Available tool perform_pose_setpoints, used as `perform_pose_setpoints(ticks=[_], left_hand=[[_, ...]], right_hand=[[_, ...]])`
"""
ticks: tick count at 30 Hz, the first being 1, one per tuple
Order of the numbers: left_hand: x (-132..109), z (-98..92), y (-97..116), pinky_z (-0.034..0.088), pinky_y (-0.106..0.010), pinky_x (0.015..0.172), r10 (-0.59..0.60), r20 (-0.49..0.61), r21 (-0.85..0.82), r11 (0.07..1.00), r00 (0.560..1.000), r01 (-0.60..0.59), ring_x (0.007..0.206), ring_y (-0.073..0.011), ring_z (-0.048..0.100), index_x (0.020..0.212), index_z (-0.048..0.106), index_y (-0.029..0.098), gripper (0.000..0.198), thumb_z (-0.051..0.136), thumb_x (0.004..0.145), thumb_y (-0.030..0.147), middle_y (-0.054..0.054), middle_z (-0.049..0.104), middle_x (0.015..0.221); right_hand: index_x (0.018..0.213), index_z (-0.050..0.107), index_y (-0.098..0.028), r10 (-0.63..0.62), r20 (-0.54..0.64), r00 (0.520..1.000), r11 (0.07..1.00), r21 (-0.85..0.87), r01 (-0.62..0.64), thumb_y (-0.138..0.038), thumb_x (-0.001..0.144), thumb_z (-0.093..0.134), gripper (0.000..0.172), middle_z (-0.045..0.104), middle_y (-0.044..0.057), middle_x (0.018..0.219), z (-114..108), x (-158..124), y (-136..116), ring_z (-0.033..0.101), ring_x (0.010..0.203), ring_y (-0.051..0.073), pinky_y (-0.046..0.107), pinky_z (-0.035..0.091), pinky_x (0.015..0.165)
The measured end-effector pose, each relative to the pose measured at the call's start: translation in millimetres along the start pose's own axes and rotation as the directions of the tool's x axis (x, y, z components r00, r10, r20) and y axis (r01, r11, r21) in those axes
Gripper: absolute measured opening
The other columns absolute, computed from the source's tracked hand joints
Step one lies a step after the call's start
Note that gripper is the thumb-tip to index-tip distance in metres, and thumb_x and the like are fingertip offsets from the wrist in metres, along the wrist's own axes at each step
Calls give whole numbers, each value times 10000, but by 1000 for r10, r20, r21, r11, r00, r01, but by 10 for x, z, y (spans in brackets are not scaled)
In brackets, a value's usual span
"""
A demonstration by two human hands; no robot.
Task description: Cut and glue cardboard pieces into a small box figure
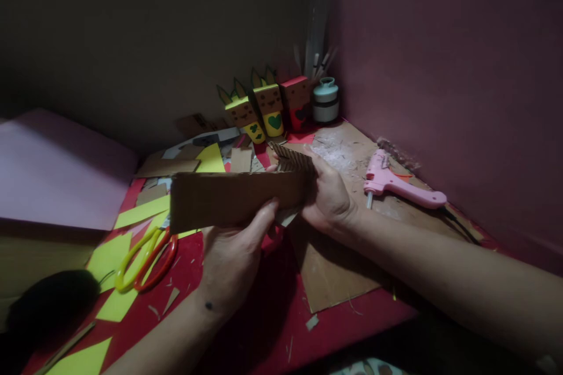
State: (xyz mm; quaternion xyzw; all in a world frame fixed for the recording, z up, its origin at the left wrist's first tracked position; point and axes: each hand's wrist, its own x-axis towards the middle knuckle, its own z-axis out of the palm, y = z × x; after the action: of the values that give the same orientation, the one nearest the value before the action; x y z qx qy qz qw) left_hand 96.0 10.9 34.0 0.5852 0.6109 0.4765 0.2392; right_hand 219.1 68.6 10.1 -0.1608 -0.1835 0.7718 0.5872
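Brown cardboard (220, 199) is held between fingers (264, 218) — left hand (233, 261) pinching its lower edge, right hand (329, 196) clasping its right end.

1. Head-mounted; looks fwd & down over red tabletop (347, 328).
2. Faces corner (336, 23) btwn dark wall (176, 23) & pink wall (453, 70).
3. Sits near; catches left hand (235, 258) & right hand (329, 196) approx. mid-frame, from above & behind.

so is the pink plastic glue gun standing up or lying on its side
Lying on its side: the glue gun has body and handle along the brown board.
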Motion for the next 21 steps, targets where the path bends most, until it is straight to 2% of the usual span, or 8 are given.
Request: perform_pose_setpoints(ticks=[5,8,12,16,19,21], left_hand=[[22,7,-15,580,-250,566,-4,27,-42,999,1000,5,524,-187,690,498,670,239,225,732,686,345,28,701,513],[31,5,-54,574,-264,569,10,77,-39,999,997,-7,515,-186,685,505,655,240,249,695,726,346,26,685,497],[25,4,-80,573,-290,595,21,88,-19,1000,996,-19,540,-195,688,532,658,241,272,655,770,374,13,700,534],[22,-8,-35,595,-327,751,43,68,35,998,997,-45,695,-239,737,689,729,243,145,704,709,384,6,765,671],[27,-19,11,564,-398,907,80,35,150,985,996,-85,815,-285,743,652,687,244,170,690,701,407,-14,767,699],[30,-16,31,545,-422,952,109,34,181,977,993,-113,854,-300,742,643,666,245,166,683,705,398,-18,768,708]], right_hand=[[796,689,-212,1,-31,1000,1000,-2,-1,-407,814,546,243,715,40,714,-34,26,1,681,868,260,441,505,838],[810,692,-210,-14,-5,1000,999,-41,14,-390,771,572,220,711,39,728,-52,36,16,672,855,259,436,494,826],[819,690,-211,-60,-12,998,996,-73,59,-345,753,605,172,677,17,671,-60,18,24,651,815,243,403,479,797],[900,703,-195,-110,-16,994,986,-128,107,-312,735,634,214,690,23,746,-57,-26,16,618,775,210,356,460,759],[922,703,-201,-98,13,995,984,-146,99,-280,720,639,226,685,24,770,-66,-43,8,595,758,203,346,452,732],[927,704,-209,-79,22,997,986,-143,82,-272,710,643,234,682,23,774,-78,-43,4,587,749,203,342,450,718]])
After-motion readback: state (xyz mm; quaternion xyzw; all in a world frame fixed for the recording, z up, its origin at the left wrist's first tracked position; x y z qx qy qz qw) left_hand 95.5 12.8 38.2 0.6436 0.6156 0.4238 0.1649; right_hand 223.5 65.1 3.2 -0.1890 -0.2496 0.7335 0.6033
